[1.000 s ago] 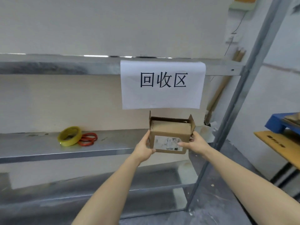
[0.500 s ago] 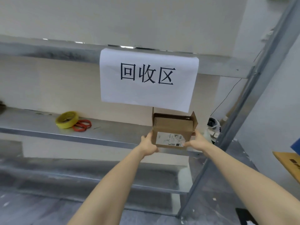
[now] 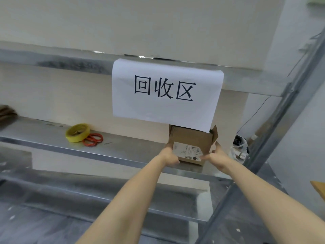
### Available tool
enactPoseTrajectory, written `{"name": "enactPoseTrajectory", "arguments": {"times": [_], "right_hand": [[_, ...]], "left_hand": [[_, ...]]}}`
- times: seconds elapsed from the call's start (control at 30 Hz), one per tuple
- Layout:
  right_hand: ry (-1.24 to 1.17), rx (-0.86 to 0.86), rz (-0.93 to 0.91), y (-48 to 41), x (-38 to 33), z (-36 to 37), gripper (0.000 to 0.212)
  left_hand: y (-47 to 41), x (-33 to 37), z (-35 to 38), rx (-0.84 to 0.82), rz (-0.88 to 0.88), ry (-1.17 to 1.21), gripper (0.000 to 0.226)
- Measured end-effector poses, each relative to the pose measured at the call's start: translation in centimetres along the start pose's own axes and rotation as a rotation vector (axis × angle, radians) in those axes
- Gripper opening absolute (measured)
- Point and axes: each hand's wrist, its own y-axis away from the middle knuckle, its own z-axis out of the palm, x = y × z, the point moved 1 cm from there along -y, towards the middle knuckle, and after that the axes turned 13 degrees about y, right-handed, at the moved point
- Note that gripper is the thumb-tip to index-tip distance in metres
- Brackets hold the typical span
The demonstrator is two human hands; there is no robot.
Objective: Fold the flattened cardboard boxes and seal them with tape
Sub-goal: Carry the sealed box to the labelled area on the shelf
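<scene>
Grip from both sides: left hand point(image 3: 172, 156) and right hand point(image 3: 217, 155) clasp the small brown cardboard box point(image 3: 190, 138) — steadied at the grey metal shelf's point(image 3: 123, 150) front edge; right flap point(image 3: 214, 134) unsealed.

Box top: the box point(image 3: 190, 138) rim hides behind the paper sign point(image 3: 165, 92).
Label print: label point(image 3: 187, 150) too small to read.
My left hand point(image 3: 170, 156): fingers behind box.
Left edge: brown bundle point(image 3: 7, 114) cut off.
</scene>
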Motion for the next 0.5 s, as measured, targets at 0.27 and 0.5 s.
{"name": "enactPoseTrajectory", "arguments": {"times": [0.27, 0.5], "right_hand": [[0.047, 0.118, 0.068, 0.6, 0.2, 0.6, 0.119], [0.405, 0.061, 0.104, 2.7, 0.2, 2.9, 0.078]], "left_hand": [[0.3, -0.6, -1.1, 0.019, 0.082, -0.227, 0.111], [2.2, -2.0, -5.6, 0.115, 0.172, -0.408, 0.101]]}}
